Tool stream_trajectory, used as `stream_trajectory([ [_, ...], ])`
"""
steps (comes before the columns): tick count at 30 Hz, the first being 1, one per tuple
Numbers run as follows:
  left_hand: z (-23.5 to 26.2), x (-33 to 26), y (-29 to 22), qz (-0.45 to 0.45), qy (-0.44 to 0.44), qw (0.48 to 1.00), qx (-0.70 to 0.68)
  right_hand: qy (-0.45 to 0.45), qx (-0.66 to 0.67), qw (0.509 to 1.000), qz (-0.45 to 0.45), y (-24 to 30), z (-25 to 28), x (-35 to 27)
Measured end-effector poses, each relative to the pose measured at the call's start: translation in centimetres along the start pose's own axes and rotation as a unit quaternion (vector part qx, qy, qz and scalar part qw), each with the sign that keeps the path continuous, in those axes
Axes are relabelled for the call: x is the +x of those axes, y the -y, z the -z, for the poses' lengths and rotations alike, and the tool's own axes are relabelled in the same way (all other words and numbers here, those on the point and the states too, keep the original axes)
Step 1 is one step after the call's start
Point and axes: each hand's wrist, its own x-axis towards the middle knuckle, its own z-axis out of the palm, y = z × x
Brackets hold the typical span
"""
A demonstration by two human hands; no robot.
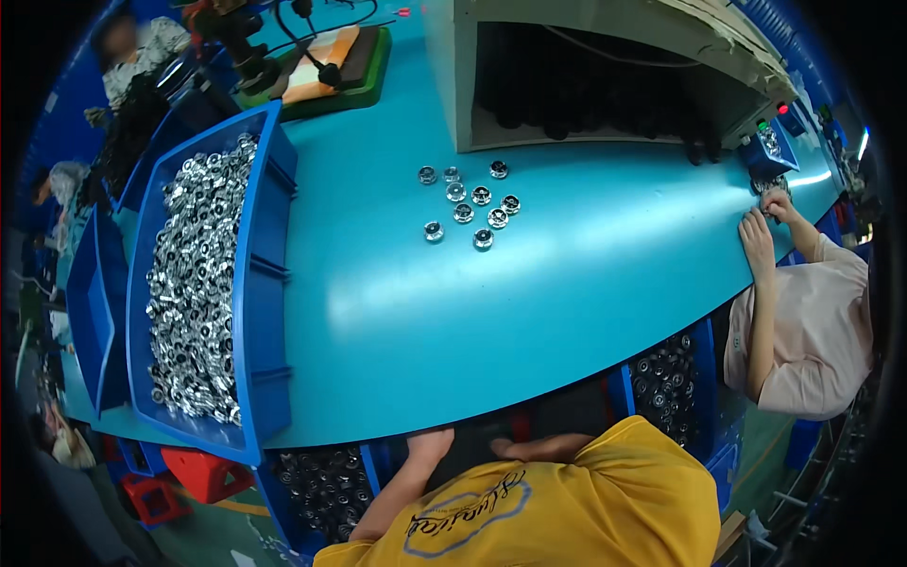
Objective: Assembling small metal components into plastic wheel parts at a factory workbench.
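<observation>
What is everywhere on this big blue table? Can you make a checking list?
Surface: teal table, mostly bare in the middle.
Job's things: nine small shiny round metal parts in a loose group; blue bin heaped with the same parts at left.
Clutter: green mat with tools at the far edge; open grey box.
Hands: left hand and right hand at the table's near edge, below it; whether they hold anything cannot be told.
Cables: black cable by the mat.
Surroundings: co-worker's hands at right; bins of dark parts below.
</observation>
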Motion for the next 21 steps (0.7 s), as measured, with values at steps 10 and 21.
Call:
stream_trajectory([
  [10, 1.7, 6.8, 0.2, -0.041, -0.015, 0.998, 0.045, -0.024, -0.034, 0.999, 0.01, -3.2, 5.3, -1.1],
  [21, 4.1, -1.2, -5.4, -0.318, -0.117, 0.934, -0.118, -0.63, 0.042, 0.748, 0.206, 1.0, 26.5, -36.7],
])
